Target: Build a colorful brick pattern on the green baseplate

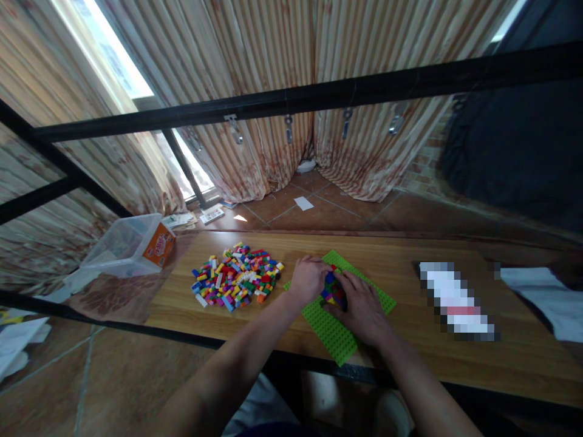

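Observation:
A green studded baseplate (pixel 337 346) lies at a slant on the wooden table. On it stands a small build of blue, red and yellow toy bricks (pixel 334 292), partly covered by my hands. My left hand (pixel 310 280) is closed at the build's left and upper side, its fingertips bent inward; whether a loose brick is between them is hidden. Curved around the right side of the build, my right hand (pixel 362 303) grips it with thumb near and fingers far. Left of the plate spreads a heap of loose, many-coloured toy bricks (pixel 237 276).
A clear plastic box (pixel 122 246) with an orange label stands beyond the table's left end. A blurred-out, pixelated object (pixel 455 300) lies at the table's right, near white papers (pixel 532 294). A black metal bar (pixel 291 97) with hanging clips crosses ahead, before striped curtains.

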Demonstrator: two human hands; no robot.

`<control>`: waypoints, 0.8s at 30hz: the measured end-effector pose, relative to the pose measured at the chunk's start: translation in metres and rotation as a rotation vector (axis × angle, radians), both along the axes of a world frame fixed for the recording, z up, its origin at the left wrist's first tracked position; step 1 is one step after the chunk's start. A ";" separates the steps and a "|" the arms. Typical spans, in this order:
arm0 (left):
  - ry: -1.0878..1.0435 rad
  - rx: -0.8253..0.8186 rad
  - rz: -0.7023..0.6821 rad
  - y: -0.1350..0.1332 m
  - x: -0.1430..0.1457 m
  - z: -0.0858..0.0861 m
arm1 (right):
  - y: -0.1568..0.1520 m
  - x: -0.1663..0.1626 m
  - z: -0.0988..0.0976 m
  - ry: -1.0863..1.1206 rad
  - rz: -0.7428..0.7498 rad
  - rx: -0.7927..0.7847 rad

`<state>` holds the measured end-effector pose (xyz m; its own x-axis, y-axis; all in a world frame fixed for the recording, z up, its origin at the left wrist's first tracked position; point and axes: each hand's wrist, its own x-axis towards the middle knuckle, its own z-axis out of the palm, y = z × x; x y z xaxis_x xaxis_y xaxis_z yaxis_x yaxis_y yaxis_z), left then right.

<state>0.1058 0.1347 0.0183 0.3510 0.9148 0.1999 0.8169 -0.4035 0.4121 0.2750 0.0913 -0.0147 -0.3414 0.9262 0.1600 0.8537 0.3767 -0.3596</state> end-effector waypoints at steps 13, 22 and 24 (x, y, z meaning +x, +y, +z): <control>0.394 0.050 -0.200 0.004 0.004 0.022 | 0.000 0.000 0.001 -0.004 0.000 -0.013; 0.471 0.128 -0.253 0.004 0.005 0.021 | 0.001 0.001 -0.002 -0.002 0.003 -0.004; 0.518 0.162 -0.286 0.004 0.007 0.022 | 0.001 0.001 -0.001 -0.012 0.002 -0.010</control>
<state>0.1124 0.1387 0.0400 0.6670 0.7420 0.0668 0.7446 -0.6608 -0.0944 0.2756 0.0921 -0.0156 -0.3447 0.9272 0.1467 0.8572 0.3745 -0.3534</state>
